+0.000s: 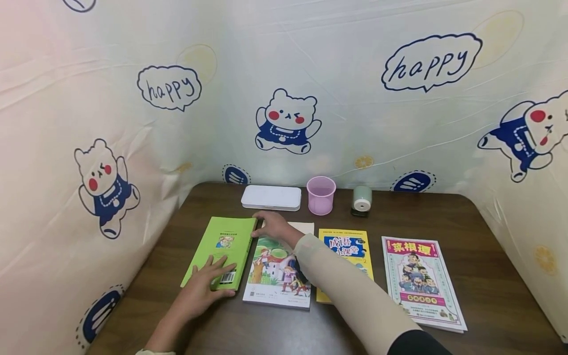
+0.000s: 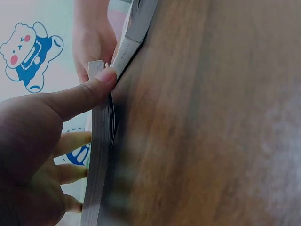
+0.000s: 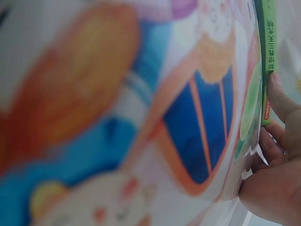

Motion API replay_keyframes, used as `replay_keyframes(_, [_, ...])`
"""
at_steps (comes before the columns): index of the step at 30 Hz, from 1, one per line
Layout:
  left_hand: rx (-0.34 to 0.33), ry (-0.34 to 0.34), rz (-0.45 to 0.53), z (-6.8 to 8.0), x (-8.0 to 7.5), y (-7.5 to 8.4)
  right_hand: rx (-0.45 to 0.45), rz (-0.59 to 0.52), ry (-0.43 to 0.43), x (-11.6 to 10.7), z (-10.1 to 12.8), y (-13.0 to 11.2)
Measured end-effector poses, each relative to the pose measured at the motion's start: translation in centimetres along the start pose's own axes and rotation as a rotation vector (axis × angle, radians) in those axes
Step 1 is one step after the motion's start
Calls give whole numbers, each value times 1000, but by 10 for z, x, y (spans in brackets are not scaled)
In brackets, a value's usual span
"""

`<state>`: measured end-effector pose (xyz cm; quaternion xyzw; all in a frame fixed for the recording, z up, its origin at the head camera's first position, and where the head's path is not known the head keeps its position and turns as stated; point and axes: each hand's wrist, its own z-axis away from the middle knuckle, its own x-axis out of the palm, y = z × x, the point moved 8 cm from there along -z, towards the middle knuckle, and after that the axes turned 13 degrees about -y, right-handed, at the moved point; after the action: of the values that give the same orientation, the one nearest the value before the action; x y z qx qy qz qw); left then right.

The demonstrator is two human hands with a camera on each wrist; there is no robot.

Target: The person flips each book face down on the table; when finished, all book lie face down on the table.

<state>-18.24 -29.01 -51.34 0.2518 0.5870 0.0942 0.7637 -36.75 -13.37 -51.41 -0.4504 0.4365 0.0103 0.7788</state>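
Green book [image 1: 224, 253] lies at the left of the brown table [image 1: 488, 276], overlapping the picture book [image 1: 278, 273] beside it. Left hand [image 1: 201, 291] lies on its near end, fingers straight on the cover, thumb against the page edge. Right hand [image 1: 276, 228] holds the far spine corner, fingers curled round it. Two more books lie to the right.

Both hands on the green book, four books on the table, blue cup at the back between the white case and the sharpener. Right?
Not quite: the cup is pink, not blue, as the head view shows. The rest holds: left hand and right hand on the green book, four books on the table, cup between the white case and sharpener.
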Motion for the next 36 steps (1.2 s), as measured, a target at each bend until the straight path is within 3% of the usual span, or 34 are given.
replay_keyframes(20, [4, -23, -116, -1, 4, 3, 54, 146, 12, 3, 1, 0])
replay_keyframes(36, [4, 4, -145, 1, 4, 6, 56, 153, -21, 4, 5, -4])
